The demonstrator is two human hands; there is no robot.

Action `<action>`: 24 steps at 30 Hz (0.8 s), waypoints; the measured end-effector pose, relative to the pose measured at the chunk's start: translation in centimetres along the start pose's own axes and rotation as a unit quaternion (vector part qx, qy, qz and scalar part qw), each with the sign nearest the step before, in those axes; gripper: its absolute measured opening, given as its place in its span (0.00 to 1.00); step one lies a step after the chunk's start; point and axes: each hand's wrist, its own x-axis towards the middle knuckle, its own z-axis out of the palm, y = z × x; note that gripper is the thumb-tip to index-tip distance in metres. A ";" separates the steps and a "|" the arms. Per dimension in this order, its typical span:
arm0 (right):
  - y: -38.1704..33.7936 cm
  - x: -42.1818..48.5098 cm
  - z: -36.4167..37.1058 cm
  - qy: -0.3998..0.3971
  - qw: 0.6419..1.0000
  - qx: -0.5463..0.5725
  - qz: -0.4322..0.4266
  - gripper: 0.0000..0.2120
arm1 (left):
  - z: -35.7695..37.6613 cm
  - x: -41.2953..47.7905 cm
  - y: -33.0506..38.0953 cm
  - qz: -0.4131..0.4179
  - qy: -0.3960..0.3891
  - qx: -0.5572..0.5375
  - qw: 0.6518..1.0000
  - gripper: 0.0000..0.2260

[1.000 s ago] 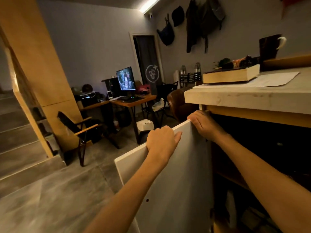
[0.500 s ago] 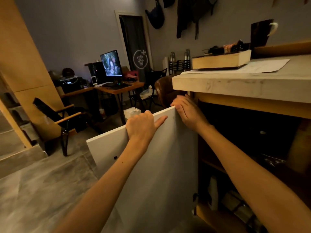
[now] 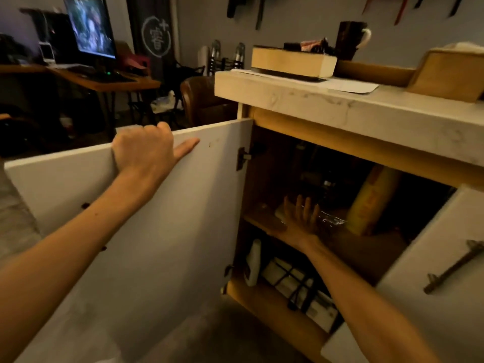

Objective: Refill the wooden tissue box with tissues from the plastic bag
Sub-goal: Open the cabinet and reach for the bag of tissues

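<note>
Left hand (image 3: 142, 150) is hooked over the top edge of the open white cabinet door (image 3: 146, 231), fingers curled over the far side, thumb flat along the near face. Right hand (image 3: 301, 218) is inside the cabinet at middle-shelf level, fingers spread, palm down on or just over a crinkly clear plastic bag (image 3: 328, 220) lying on the wooden shelf (image 3: 264, 221); can't tell whether it's actually touching. Not closed on anything.

Just right of the bag stands a tilted yellow cylindrical pack (image 3: 369, 203). Lower shelf holds a white plastic bottle (image 3: 253, 263) and a flat white box with black cords (image 3: 296, 286). Closed right-hand door has a dark metal bar handle (image 3: 453, 265).

Wooden tissue box (image 3: 445, 74) sits on the pale marble-look countertop (image 3: 340, 103) at the far right, white tissue showing at its top. Also on the counter: a thick book with tan page edges (image 3: 292, 64) on a white paper sheet (image 3: 348, 86), and a dark mug with white handle (image 3: 351, 39) behind it. A lit monitor (image 3: 90, 26) sits on a wooden desk (image 3: 104, 81) in the background left.
</note>
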 end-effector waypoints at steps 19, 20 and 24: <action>-0.8 -3.1 3.0 -0.040 0.996 0.042 -0.069 0.35 | 0.8 -0.1 -0.8 0.021 0.027 -0.007 0.999 0.30; -1.2 -4.5 2.6 -0.036 0.990 0.128 -0.053 0.35 | 0.6 -0.1 -0.7 0.021 0.017 -0.012 1.000 0.30; -1.4 -11.2 -1.6 -0.057 0.811 0.578 0.072 0.28 | -1.5 -0.4 -0.2 -0.003 -0.062 -0.024 0.998 0.28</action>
